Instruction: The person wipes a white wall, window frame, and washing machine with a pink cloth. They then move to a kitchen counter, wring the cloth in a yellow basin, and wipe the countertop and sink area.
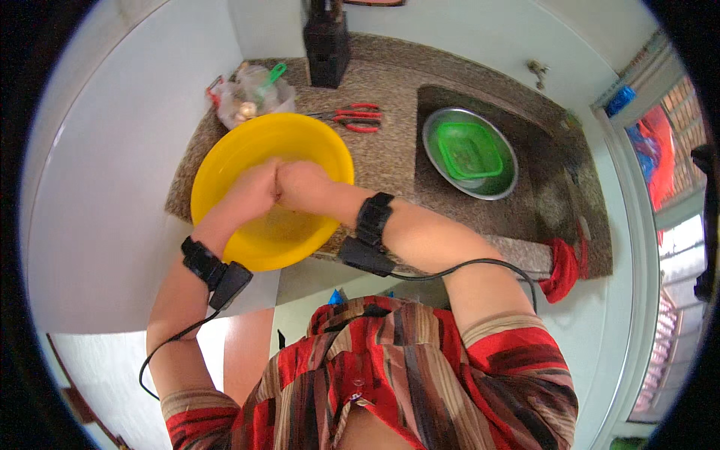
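Observation:
A yellow plastic basin stands on the granite counter before me, its near rim reaching past the counter's front edge. Over its inside, my left hand and my right hand meet with curled fingers pressed together. The backs of both hands face the camera and are slightly blurred. Whatever may be between the fingers is hidden, so I cannot tell if they hold something. Beneath the hands, the basin's bottom looks pale and cloudy; its contents are unclear. A black strap with a cabled device sits around each forearm.
Red-handled pliers or similar tools lie beyond the basin. Behind it are a clear plastic bag and a black block. The sink at right holds a metal bowl with a green plastic basket. A red cloth hangs at the edge.

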A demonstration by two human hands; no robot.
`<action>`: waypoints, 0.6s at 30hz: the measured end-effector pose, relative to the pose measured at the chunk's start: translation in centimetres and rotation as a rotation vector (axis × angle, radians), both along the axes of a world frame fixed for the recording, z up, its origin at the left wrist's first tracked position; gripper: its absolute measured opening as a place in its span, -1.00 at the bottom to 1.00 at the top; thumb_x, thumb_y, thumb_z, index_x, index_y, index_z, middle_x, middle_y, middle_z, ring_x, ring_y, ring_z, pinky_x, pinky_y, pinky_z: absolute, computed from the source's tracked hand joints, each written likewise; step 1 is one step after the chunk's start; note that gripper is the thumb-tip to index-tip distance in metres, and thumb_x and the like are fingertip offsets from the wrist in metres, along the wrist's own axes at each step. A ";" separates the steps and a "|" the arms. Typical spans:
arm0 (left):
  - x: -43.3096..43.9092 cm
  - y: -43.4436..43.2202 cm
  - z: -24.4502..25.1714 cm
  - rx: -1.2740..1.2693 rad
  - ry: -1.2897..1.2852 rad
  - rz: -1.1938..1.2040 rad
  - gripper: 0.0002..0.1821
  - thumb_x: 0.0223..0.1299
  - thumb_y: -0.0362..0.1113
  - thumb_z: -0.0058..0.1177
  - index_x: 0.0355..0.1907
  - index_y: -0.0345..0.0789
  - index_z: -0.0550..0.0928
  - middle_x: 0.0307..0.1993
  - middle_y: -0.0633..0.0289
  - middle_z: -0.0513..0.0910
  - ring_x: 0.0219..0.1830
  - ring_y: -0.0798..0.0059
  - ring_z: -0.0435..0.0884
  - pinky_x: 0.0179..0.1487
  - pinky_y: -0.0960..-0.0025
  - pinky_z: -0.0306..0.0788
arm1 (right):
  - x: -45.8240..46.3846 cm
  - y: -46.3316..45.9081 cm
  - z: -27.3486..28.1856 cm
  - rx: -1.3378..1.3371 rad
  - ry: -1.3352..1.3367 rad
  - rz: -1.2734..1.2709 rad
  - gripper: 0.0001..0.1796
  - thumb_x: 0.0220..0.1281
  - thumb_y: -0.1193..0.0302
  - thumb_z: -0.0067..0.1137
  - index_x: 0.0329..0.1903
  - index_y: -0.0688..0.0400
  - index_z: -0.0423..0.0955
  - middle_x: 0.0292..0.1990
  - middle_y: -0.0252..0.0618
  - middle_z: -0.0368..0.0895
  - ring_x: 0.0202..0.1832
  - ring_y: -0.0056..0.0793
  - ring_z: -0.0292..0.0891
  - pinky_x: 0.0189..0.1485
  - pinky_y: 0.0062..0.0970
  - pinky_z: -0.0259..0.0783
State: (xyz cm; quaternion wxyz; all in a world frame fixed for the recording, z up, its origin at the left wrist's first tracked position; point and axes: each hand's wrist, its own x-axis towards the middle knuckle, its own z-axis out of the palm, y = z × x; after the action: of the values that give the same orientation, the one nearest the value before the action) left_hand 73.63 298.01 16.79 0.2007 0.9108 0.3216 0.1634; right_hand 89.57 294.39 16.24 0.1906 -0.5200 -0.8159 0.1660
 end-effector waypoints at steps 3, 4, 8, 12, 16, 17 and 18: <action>0.2 0.5 1.6 -0.196 -0.046 -0.071 -0.57 0.01 -0.39 0.10 0.01 -0.30 0.44 -0.25 -0.02 0.61 -0.19 0.09 0.59 -0.12 0.18 0.44 | -0.1 -0.8 0.4 0.236 0.106 -0.048 -0.70 -0.08 0.29 0.23 -0.28 0.19 0.51 -0.33 0.06 0.62 -0.27 -0.02 0.59 -0.20 -0.14 0.49; 0.2 0.4 2.2 -0.342 -0.029 0.040 -0.55 0.01 -0.40 0.11 0.04 -0.29 0.43 -0.20 0.00 0.59 -0.17 0.11 0.58 -0.11 0.20 0.44 | -0.3 -1.0 0.6 0.394 0.164 -0.064 -0.71 -0.09 0.30 0.23 -0.28 0.17 0.51 -0.35 0.05 0.62 -0.30 -0.01 0.59 -0.21 -0.11 0.49; 0.1 -1.4 3.4 -0.477 -0.296 0.249 -0.39 -0.03 -0.46 0.16 0.17 -0.23 0.37 0.00 0.09 0.47 -0.09 0.14 0.54 -0.05 0.21 0.42 | -0.1 0.0 1.3 0.043 0.385 -0.118 -0.78 0.01 0.31 0.19 -0.42 0.21 0.44 -0.52 -0.14 0.55 -0.41 -0.23 0.58 -0.40 -0.26 0.46; -0.1 -2.8 3.1 0.430 -0.107 0.031 -0.25 -0.08 -0.46 0.17 0.26 -0.14 0.28 0.00 0.08 0.44 -0.02 0.09 0.47 0.07 0.18 0.34 | 1.1 1.0 1.9 -0.704 0.836 0.022 -0.84 0.02 0.36 0.17 -0.44 0.20 0.46 -0.59 -0.30 0.47 -0.50 -0.52 0.53 -0.56 -0.40 0.39; -0.7 -2.2 3.0 0.631 0.161 -0.064 -0.30 -0.13 -0.46 0.16 0.20 -0.23 0.35 -0.04 0.06 0.42 -0.05 0.13 0.48 0.03 0.19 0.35 | 0.9 0.4 2.2 -0.603 0.522 0.193 -0.81 -0.10 0.37 0.21 -0.39 0.18 0.52 -0.51 -0.17 0.59 -0.46 -0.42 0.57 -0.48 -0.34 0.43; -0.8 -1.9 3.0 0.597 0.251 -0.013 -0.38 -0.11 -0.44 0.14 0.14 -0.26 0.39 -0.08 0.06 0.45 -0.05 0.13 0.49 0.01 0.19 0.35 | 0.6 0.1 2.2 -0.445 0.436 0.147 -0.79 -0.11 0.35 0.22 -0.38 0.18 0.53 -0.47 -0.12 0.60 -0.43 -0.34 0.58 -0.43 -0.30 0.44; -0.8 -1.7 2.9 0.526 0.404 0.069 -0.46 -0.08 -0.42 0.11 0.08 -0.29 0.42 -0.13 0.07 0.48 -0.05 0.14 0.49 -0.01 0.20 0.35 | 0.2 0.0 2.2 -0.272 0.361 0.143 -0.77 -0.12 0.32 0.22 -0.38 0.18 0.54 -0.44 -0.08 0.62 -0.39 -0.26 0.58 -0.38 -0.26 0.45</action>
State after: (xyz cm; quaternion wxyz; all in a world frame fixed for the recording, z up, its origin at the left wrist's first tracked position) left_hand 72.87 296.29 19.70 -0.1149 0.9339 0.3324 0.0636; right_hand 89.78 294.38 18.42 0.2493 -0.4439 -0.7735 0.3776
